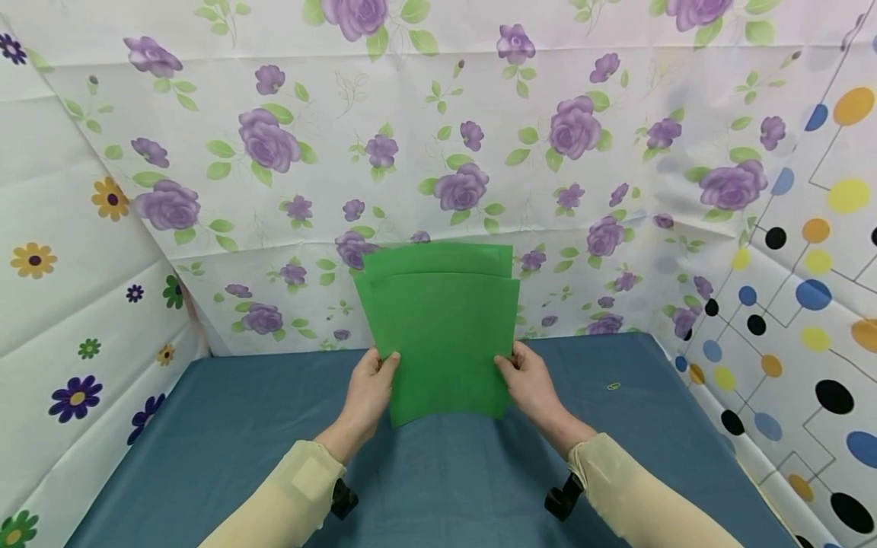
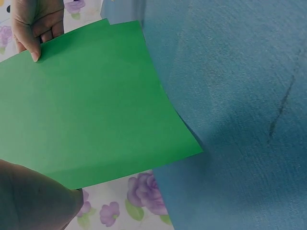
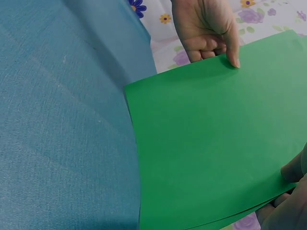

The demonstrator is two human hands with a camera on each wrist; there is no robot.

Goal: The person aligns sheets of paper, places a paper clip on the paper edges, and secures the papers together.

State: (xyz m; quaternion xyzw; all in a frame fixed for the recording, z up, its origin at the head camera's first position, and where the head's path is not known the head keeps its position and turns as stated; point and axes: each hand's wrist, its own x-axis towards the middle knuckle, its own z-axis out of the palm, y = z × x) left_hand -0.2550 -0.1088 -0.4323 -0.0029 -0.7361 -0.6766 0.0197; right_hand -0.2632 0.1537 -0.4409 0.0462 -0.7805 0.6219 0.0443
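Observation:
Overlapping green sheets of paper [image 1: 445, 342] are held up between both hands, their top edges offset from each other. On the left edge, my left hand [image 1: 368, 388] pinches them with the thumb in front and the fingers behind. My right hand [image 1: 534, 384] grips the opposite edge the same way. The sheets bow slightly, and their lower edge hangs just over the table. In the left wrist view the green paper [image 2: 91, 105] spans between the two hands. The right wrist view shows the paper [image 3: 206, 139] with layered edges near the bottom.
A small yellow paper clip [image 1: 613, 387] lies on the blue table covering [image 1: 438, 487], right of the hands. A flowered cloth [image 1: 411, 152] hangs behind the table. Patterned cloths flank both sides, with a dotted one [image 1: 815, 297] on the right.

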